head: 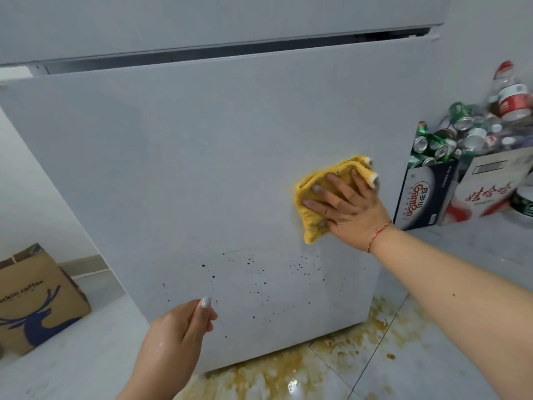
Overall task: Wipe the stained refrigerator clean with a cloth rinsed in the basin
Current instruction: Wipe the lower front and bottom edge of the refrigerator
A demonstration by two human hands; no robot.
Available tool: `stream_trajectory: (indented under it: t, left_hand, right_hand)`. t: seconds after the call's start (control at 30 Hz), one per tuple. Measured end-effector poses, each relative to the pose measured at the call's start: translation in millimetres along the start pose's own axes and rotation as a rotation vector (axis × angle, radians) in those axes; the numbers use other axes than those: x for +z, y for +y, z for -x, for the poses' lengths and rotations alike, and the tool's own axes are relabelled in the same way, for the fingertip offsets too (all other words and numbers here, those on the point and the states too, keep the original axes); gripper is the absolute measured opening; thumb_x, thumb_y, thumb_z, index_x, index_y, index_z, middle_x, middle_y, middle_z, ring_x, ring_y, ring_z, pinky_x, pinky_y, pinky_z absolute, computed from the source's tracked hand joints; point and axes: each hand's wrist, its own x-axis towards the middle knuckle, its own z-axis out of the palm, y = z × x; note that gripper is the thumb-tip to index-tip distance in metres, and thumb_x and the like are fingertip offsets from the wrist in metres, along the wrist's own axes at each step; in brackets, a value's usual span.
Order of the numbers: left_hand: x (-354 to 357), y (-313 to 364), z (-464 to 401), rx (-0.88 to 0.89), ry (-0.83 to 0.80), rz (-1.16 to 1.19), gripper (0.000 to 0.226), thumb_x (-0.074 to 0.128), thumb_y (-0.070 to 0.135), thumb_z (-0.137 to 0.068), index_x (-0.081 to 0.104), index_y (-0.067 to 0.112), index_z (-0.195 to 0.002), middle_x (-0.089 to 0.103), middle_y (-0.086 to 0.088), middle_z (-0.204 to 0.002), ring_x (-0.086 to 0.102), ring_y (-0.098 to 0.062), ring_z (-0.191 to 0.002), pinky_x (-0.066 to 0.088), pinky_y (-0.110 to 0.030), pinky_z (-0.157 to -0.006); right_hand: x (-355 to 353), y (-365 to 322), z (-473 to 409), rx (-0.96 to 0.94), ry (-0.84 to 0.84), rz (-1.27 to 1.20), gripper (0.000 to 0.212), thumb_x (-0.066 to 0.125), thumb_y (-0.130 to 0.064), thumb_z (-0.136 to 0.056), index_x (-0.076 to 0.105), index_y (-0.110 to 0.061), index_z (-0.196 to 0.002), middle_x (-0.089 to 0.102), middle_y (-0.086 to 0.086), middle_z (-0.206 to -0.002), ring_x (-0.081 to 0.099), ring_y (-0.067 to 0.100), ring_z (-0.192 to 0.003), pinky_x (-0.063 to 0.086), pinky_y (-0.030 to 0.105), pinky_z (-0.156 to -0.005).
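Note:
The white refrigerator's lower door [187, 168] fills the view. Dark specks [253, 272] are spattered across its lower part. My right hand [343, 209] presses a yellow cloth [314, 194] flat against the door near its right edge, fingers spread straight, just above the specks. My left hand [178, 336] hovers in front of the door's lower left, fingers loosely curled and holding nothing. The basin is not in view.
Yellow-brown spill [340, 353] spreads over the floor tiles under the refrigerator's right corner. Boxes full of empty cans and bottles [461, 157] stand to the right. A brown paper coffee bag [37, 298] sits on the floor at left.

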Motion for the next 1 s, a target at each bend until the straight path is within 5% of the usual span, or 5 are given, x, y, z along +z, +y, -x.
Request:
stream_trajectory:
  t: [0.13, 0.3, 0.57, 0.77, 1.0]
  left_hand:
    - [3.8, 12.5, -7.6, 0.033, -0.041, -0.075, 0.053, 0.026, 0.062, -0.086, 0.066, 0.031, -0.071, 0.068, 0.012, -0.07, 0.063, -0.002, -0.073, 0.053, -0.033, -0.073]
    - [2.6, 31.0, -24.2, 0.135, -0.039, -0.164, 0.045, 0.029, 0.051, -0.094, 0.064, 0.027, -0.079, 0.067, 0.009, -0.075, 0.062, -0.003, -0.078, 0.051, -0.029, -0.072]
    - [-30.2, 0.1, -32.1, 0.147, 0.165, -0.261, 0.024, 0.039, 0.046, -0.095, 0.058, 0.033, -0.098, 0.057, 0.014, -0.105, 0.056, -0.007, -0.088, 0.048, -0.033, -0.075]
    - [-49.8, -27.1, -31.2, 0.185, 0.325, -0.303, 0.047, 0.034, 0.048, -0.097, 0.05, 0.022, -0.132, 0.042, 0.002, -0.137, 0.027, -0.014, -0.126, 0.023, -0.029, -0.098]
    - [-66.9, -52.1, -24.6, 0.172, 0.407, -0.255, 0.064, 0.02, 0.058, -0.09, 0.048, 0.022, -0.134, 0.042, -0.001, -0.14, 0.025, -0.018, -0.131, 0.018, -0.029, -0.101]
  right_hand:
    - [-0.1, 2.1, 29.3, 0.378, -0.152, -0.034, 0.069, 0.035, -0.061, -0.094, 0.009, -0.035, -0.152, 0.007, -0.001, -0.155, 0.002, 0.027, -0.147, 0.019, 0.065, -0.109]
    - [-5.9, -28.0, 28.2, 1.033, -0.273, -0.268, 0.074, 0.023, -0.059, -0.092, 0.0, -0.024, -0.153, 0.007, 0.009, -0.158, 0.005, 0.034, -0.145, 0.004, 0.056, -0.116]
    - [-15.5, -82.8, -47.7, 1.991, -0.066, -0.642, 0.063, 0.032, -0.037, -0.1, 0.001, -0.022, -0.153, 0.002, 0.004, -0.16, 0.001, 0.023, -0.147, -0.001, 0.039, -0.119]
    - [-34.5, -170.3, -102.1, 1.851, -0.056, -0.8, 0.076, 0.03, -0.046, -0.087, 0.001, -0.021, -0.152, -0.001, 0.007, -0.16, -0.006, 0.027, -0.147, -0.008, 0.041, -0.116]
    - [-35.7, -270.2, -120.6, 1.144, -0.136, -0.578, 0.075, 0.045, -0.047, -0.09, 0.01, -0.019, -0.15, 0.011, 0.011, -0.151, 0.007, 0.043, -0.141, 0.014, 0.063, -0.112]
